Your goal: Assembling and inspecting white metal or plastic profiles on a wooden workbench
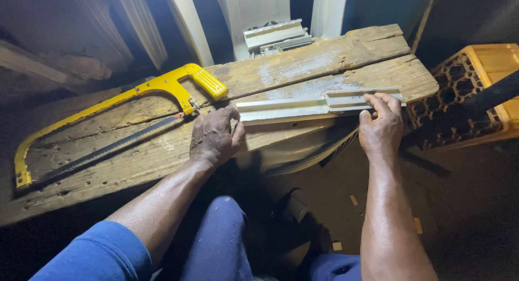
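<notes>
A long pale metal rail (303, 106) lies along the near edge of a rough wooden plank (303, 65). My left hand (215, 136) grips the rail's left end, fingers curled over it. At the right end my right hand (381, 124) holds the rail's wider sliding section with thumb and fingers. A yellow-framed hacksaw (116, 114) lies flat on the plank to the left of my left hand, its blade towards me, with no hand on it.
More pale metal rails (274, 35) are stacked behind the plank, between white chair legs (186, 21). A yellow plastic crate (470, 92) stands at the right. Pale dust marks the plank's middle. My blue-clad knees are below, over a dark floor with small scraps.
</notes>
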